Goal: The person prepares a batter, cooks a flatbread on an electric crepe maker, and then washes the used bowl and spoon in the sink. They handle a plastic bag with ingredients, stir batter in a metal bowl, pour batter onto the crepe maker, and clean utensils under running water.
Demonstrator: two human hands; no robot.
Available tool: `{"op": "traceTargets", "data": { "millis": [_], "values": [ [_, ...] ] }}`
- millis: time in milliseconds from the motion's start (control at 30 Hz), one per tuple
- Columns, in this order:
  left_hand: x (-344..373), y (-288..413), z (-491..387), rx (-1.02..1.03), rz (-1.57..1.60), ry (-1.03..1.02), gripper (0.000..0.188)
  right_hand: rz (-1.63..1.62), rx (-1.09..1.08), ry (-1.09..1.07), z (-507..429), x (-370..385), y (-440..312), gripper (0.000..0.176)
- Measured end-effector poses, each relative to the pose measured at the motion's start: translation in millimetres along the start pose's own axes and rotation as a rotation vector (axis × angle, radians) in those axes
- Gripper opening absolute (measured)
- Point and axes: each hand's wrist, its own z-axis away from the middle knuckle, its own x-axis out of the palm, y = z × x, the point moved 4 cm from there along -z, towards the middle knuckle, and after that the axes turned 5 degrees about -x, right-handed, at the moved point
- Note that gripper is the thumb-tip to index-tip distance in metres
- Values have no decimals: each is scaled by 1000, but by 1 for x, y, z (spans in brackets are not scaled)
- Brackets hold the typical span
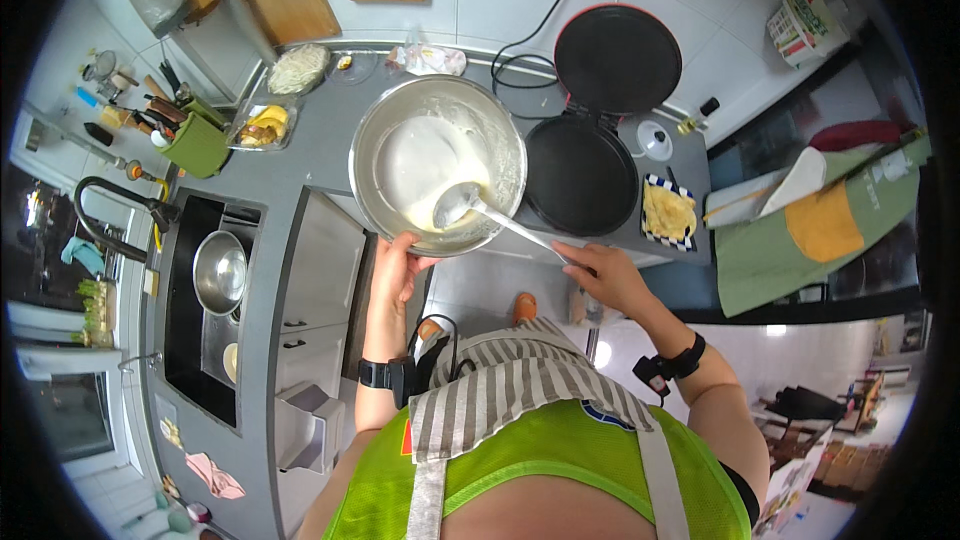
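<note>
My left hand (397,266) grips the near rim of a large stainless steel bowl (365,165), its thumb over the edge. Pale liquid batter (424,154) lies in the bowl. My right hand (604,274) is closed around the handle of a metal ladle (455,208), whose head rests in the batter at the near side. Right of the bowl, a round electric griddle (583,176) stands with its black lid (619,58) raised; its lower plate holds nothing. Cooked flatbread (669,211) lies on a checkered tray (681,242) farther right.
A sink (187,360) with a metal basin (220,272) is at the left, near a green knife holder (196,146). A plastic box of fruit (262,126) sits on the grey counter. The griddle's black cord (517,52) runs up the wall. A white lid (655,140) lies right of the griddle.
</note>
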Motion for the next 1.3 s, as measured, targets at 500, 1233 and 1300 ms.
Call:
{"op": "traceTargets", "data": {
  "millis": [500,1233,1300],
  "values": [
    [131,-84,-71,3,56,5,58,-113,-41,414,-18,-87,134,35],
    [191,-136,-125,229,-184,135,88,-482,181,248,5,-44,255,38],
    [190,-136,-125,271,-235,165,88,-450,173,250,5,-41,259,38]
  ]
}}
